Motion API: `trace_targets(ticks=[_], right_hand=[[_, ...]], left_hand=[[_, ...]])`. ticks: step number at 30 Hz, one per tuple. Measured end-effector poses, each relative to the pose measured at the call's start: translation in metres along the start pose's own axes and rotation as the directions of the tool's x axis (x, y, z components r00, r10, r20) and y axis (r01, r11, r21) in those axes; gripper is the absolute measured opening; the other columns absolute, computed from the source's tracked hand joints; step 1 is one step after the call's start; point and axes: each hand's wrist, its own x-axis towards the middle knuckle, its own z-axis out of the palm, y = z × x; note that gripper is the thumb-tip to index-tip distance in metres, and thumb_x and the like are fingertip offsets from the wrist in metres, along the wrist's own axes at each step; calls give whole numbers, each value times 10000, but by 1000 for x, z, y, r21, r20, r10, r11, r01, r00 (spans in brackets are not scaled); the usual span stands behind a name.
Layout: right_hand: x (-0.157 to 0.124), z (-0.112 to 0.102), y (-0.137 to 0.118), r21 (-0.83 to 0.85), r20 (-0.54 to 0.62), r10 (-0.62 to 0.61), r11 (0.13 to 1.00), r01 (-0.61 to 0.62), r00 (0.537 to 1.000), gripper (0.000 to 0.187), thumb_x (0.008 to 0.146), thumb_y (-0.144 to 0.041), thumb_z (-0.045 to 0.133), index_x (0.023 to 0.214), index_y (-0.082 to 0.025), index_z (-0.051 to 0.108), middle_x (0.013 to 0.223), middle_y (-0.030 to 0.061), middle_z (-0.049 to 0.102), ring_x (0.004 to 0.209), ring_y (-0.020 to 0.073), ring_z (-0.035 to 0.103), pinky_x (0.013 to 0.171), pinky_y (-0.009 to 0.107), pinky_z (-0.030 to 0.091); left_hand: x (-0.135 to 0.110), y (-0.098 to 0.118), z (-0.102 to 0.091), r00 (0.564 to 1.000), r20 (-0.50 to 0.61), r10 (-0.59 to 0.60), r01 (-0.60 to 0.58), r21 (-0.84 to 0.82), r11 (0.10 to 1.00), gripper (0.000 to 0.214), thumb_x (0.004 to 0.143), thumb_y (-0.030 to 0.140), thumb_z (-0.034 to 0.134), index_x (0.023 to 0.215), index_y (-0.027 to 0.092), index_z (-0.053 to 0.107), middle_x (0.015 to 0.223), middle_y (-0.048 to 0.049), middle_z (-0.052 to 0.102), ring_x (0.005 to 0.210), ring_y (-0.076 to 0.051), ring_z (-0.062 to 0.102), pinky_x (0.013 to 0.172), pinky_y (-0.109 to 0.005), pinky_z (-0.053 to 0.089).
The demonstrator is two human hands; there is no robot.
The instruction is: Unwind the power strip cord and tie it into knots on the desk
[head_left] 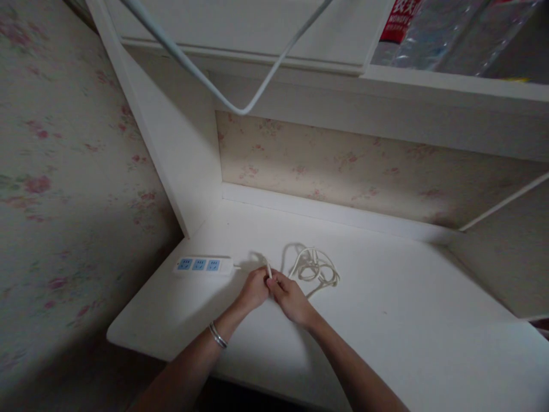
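A white power strip (204, 266) with three blue sockets lies on the left part of the white desk. Its pale cord (316, 268) leaves the strip's right end, passes by my hands and lies in loose loops to their right. My left hand (256, 288) is closed on a piece of the cord just right of the strip. Close against it, my right hand (288, 293) pinches the cord too, thumb on top. A short bit of cord stands up between the two hands. The fingers partly hide where each one grips.
The desk (407, 326) has a rounded front left corner. A white side panel (171, 131) rises at the left, beside flowered wallpaper (38, 183). Overhead hangs a bent white cable (242, 110) in front of a shelf. Plastic-wrapped bottles (437, 34) sit at the upper right.
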Motion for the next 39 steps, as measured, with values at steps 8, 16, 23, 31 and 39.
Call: trace_targets(ticks=[8, 16, 23, 31, 39], right_hand=[[-5, 20, 10, -175, 104, 22, 984, -4, 994, 307, 916, -403, 435, 765, -188, 591, 713, -4, 593, 632, 135, 509, 580, 239, 329], [-2, 12, 10, -551, -108, 179, 808, -209, 978, 366, 930, -345, 398, 1263, -223, 487, 885, 89, 715, 797, 234, 670, 670, 295, 422], [2, 5, 14, -792, -82, 122, 594, -139, 989, 262, 969, -299, 333, 1035, -204, 569, 900, 98, 713, 769, 249, 689, 635, 299, 453], [10, -1, 13, -516, -239, -136, 857, -7, 961, 222, 986, -309, 317, 1151, -194, 410, 1088, 110, 671, 887, 210, 674, 682, 276, 475], [31, -7, -12, -564, 50, -295, 780, 270, 954, 231, 879, -172, 451, 1110, -191, 438, 1234, 117, 595, 1131, 207, 546, 937, 341, 416]], left_hand=[[-10, 6, -31, 924, 38, -380, 353, -466, 811, 429, 834, 313, 523, 1226, 139, 537, 938, -101, 698, 757, -180, 665, 724, -326, 525], [-14, 5, -36, 991, -134, 7, 76, 600, 796, 364, 916, 242, 407, 1249, 205, 549, 1101, -97, 666, 971, -219, 624, 883, -338, 448], [-21, -1, -37, 994, -105, -40, 107, 784, 611, 401, 941, 238, 339, 1305, 205, 503, 1136, -106, 659, 885, -218, 650, 750, -313, 480], [-21, -1, -44, 1000, 3, 28, -20, 762, 647, 484, 978, 407, 236, 1270, 161, 534, 1202, -114, 635, 1023, -228, 623, 850, -334, 479], [-26, -2, -42, 990, 47, 134, -119, 783, 611, 411, 981, 359, 258, 952, 175, 624, 910, -82, 683, 870, -209, 631, 790, -333, 485]])
